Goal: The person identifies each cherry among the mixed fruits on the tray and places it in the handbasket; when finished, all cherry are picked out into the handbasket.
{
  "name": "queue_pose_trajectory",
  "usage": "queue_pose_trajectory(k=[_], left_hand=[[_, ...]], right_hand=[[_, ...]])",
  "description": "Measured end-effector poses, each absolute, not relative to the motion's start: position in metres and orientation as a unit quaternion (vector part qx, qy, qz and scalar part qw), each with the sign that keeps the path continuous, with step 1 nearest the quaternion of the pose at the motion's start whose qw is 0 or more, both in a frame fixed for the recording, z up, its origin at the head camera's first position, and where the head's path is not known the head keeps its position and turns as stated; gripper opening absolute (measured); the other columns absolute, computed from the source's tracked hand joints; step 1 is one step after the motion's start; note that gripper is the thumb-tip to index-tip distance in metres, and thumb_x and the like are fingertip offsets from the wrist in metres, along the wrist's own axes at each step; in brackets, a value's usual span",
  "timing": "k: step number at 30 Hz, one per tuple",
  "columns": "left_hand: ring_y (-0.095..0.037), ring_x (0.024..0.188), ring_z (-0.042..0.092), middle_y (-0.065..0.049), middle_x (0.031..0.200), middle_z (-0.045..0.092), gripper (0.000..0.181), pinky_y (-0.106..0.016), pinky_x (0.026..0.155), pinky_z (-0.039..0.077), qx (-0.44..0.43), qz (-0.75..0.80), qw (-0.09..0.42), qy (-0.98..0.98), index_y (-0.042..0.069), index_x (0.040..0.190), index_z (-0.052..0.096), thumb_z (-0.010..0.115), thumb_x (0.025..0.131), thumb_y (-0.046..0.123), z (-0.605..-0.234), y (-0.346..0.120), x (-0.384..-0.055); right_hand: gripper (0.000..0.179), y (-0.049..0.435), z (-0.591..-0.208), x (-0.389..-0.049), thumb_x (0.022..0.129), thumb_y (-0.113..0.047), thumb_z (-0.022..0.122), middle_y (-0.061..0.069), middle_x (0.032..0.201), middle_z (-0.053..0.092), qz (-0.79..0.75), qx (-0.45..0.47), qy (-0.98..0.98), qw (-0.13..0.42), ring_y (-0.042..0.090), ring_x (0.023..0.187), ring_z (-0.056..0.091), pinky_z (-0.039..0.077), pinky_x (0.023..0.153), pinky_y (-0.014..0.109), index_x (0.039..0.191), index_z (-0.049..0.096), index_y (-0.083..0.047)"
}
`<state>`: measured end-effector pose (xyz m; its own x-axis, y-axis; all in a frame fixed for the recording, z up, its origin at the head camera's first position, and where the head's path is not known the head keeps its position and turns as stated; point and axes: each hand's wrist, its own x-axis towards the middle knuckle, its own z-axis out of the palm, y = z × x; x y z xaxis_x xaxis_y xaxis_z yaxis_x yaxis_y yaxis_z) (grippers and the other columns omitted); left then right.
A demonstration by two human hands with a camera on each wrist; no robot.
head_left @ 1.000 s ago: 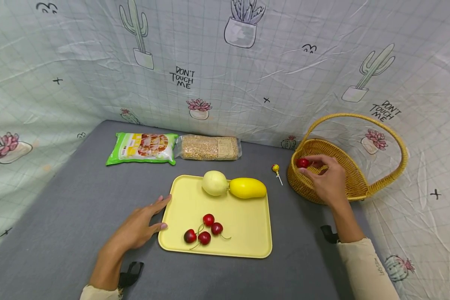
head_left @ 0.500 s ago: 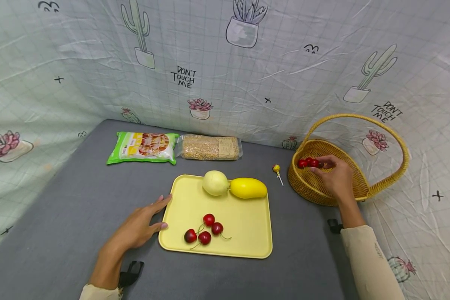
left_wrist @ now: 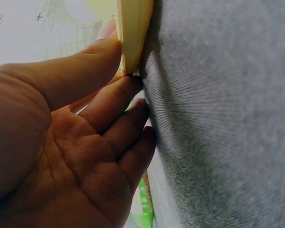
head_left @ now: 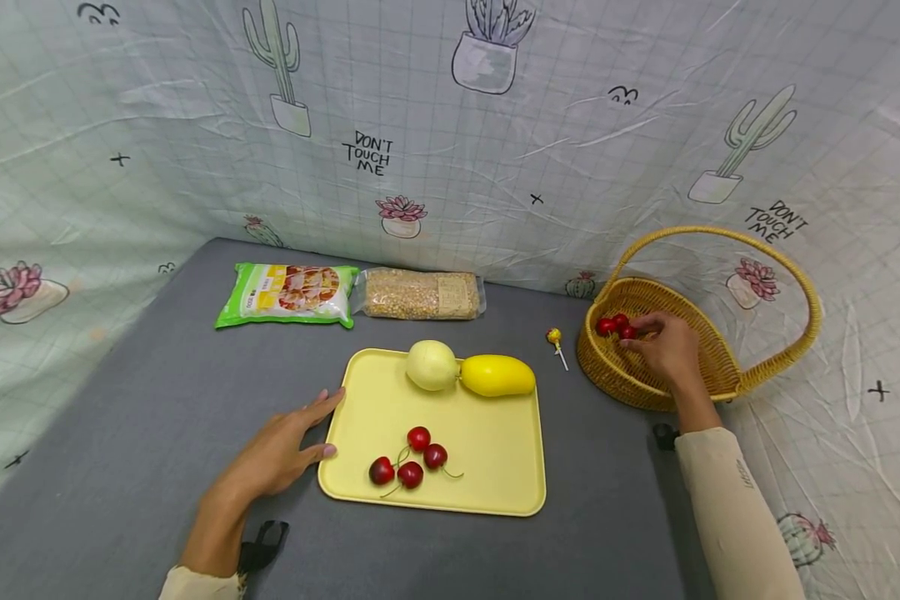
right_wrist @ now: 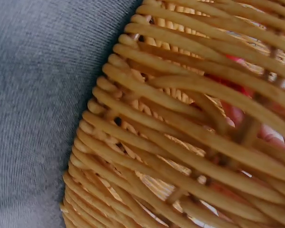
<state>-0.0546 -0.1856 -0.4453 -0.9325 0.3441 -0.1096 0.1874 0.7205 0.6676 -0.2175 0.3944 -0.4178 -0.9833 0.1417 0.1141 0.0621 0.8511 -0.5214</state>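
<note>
In the head view, my right hand [head_left: 667, 346] reaches inside the wicker basket [head_left: 607, 379], with thumb and forefinger around a cherry [head_left: 627, 332]. Two more cherries [head_left: 612, 323] lie beside it in the basket. The right wrist view is mostly filled by the basket's woven wall [right_wrist: 180, 114]; only bits of red and fingertips show through the gaps. My left hand [head_left: 277, 450] rests its thumb and fingers against the left rim of the yellow tray [head_left: 487, 467]. The left wrist view has the thumb on the tray's edge [left_wrist: 133, 38], the other fingers near the cloth.
Several cherries [head_left: 410, 475] lie on the tray, with a pale round fruit [head_left: 431, 365] and a yellow mango-like fruit [head_left: 497, 376] at its back. A lollipop [head_left: 554, 337] lies left of the basket. Behind are a green-edged packet [head_left: 288, 296] and a grain bag [head_left: 420, 294].
My right hand has moved slightly right within the basket from the cherry it held at the left side. More cherries there have come into sight. The left hand stays in place.
</note>
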Motion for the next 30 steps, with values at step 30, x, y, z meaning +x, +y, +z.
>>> queue_pose_trajectory(k=[30], left_hand=[[-0.055,0.150,0.041,-0.032,0.165,0.038,0.081,-0.073,0.114,0.041,0.150,0.343,0.110,0.921,0.009,0.166,0.038,0.078,0.096,0.015,-0.447,-0.186,-0.055]], right_hand=[[0.033,0.394,-0.423,-0.222,0.098,-0.030,0.079,0.019,0.117,0.071,0.322,-0.094,-0.926,0.175,0.027,0.099,0.059,0.044,0.079,0.032,0.122,0.075,-0.007]])
